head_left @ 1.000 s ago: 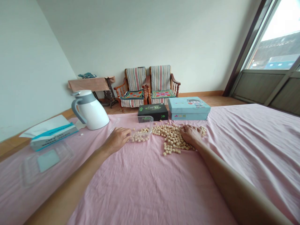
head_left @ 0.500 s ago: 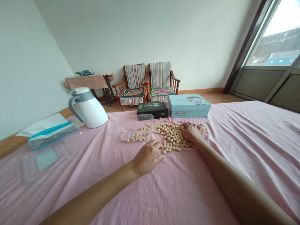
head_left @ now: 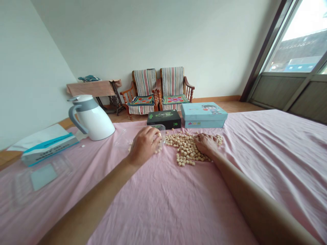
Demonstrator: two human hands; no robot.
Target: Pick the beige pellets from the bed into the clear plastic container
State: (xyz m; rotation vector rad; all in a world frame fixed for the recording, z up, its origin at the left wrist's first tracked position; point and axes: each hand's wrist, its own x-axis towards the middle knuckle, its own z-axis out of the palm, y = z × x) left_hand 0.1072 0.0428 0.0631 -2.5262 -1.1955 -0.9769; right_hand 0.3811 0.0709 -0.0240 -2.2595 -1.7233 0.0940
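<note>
My left hand (head_left: 144, 144) is over a clear plastic container (head_left: 121, 137), fingers curled toward the thumb. A pale small piece (head_left: 159, 134) shows at its fingertips. The hand hides most of the container and the small pieces in it. To the right, a spread pile of small beige wooden pieces (head_left: 187, 146), rounded like little blocks, lies on the pink cloth (head_left: 158, 200). My right hand (head_left: 206, 143) rests on the right part of this pile, palm down with fingers stretched out. Whether anything is under its palm is hidden.
Behind the pile stand a black box (head_left: 164, 119) and a light blue box (head_left: 204, 115). A white jug (head_left: 94, 119) with a grey handle is at the left. Nearer lie a blue-and-white packet (head_left: 49, 149) and a clear plastic tray (head_left: 43, 177). Two chairs (head_left: 172, 85) stand beyond.
My left hand has moved left and away from me, from the pile's near edge to over the clear container. My right hand stays on the pile. The view has shifted slightly.
</note>
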